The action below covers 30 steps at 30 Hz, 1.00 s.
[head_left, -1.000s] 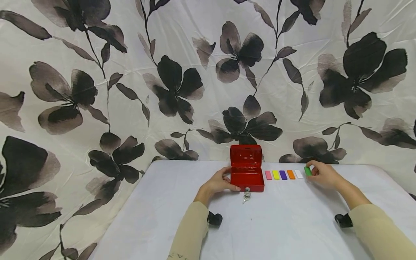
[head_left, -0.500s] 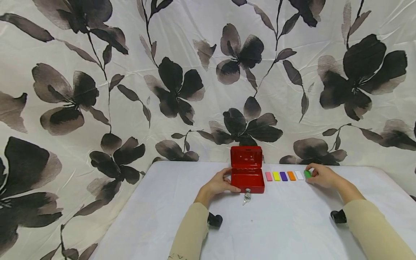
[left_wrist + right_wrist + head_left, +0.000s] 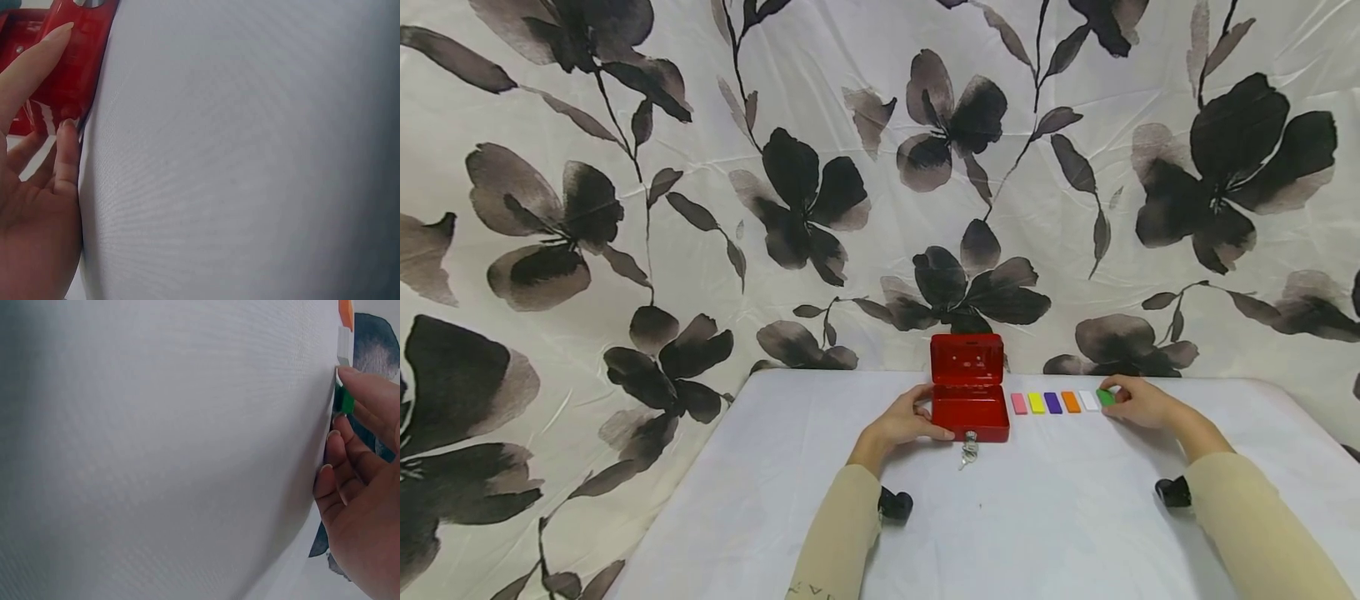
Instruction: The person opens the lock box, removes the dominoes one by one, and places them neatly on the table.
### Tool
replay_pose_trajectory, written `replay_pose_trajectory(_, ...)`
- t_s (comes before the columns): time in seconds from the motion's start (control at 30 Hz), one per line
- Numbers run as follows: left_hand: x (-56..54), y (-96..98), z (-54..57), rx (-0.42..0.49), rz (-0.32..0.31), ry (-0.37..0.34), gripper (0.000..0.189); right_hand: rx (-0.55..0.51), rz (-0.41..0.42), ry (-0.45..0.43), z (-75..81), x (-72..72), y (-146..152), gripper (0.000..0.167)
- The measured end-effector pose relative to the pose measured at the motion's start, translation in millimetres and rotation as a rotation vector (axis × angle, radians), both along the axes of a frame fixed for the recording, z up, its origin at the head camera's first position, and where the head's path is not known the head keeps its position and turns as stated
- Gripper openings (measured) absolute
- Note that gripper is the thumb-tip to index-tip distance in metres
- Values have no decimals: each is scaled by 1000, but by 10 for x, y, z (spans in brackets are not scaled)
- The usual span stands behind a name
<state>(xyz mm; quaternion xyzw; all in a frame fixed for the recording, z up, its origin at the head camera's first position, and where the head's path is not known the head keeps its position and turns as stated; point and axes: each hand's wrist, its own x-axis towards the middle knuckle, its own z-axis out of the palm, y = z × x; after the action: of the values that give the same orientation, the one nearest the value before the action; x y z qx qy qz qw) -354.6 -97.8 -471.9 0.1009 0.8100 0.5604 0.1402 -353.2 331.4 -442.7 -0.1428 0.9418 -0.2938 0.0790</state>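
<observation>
My left hand [image 3: 904, 419] holds the front left corner of a small red cash box [image 3: 972, 417], its lid [image 3: 967, 360] raised at the back. In the left wrist view the thumb [image 3: 44, 56] lies along the front face and the other fingers are at the side. Keys [image 3: 967, 455] hang from the lock. My right hand [image 3: 1150, 407] pinches a green block [image 3: 1106, 397] at the right end of a row of flat blocks. A white block [image 3: 1088, 402] lies just left of it. The right wrist view shows the green block [image 3: 344, 400] between thumb and fingers.
Left of the white block lie orange [image 3: 1071, 402], purple [image 3: 1053, 403], yellow [image 3: 1036, 403] and pink [image 3: 1018, 404] blocks, spaced evenly beside the box. A white cloth covers the table [image 3: 1037, 533]. Behind it hangs a floral curtain [image 3: 850, 75].
My right hand has moved slightly left and lowered the green block towards the white one. The left hand has stayed on the cash box.
</observation>
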Motion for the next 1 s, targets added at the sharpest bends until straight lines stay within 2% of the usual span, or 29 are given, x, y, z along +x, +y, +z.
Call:
replay_pose_trajectory(0.6, -15, -23, -16, -21, 11, -6, 92, -32, -18, -24, -107, -1, -10, 53)
replay_pose_trajectory(1.0, -38, -44, -13, -8, 0, -10, 92, 2, -62, -80, -40, 96, 35, 82)
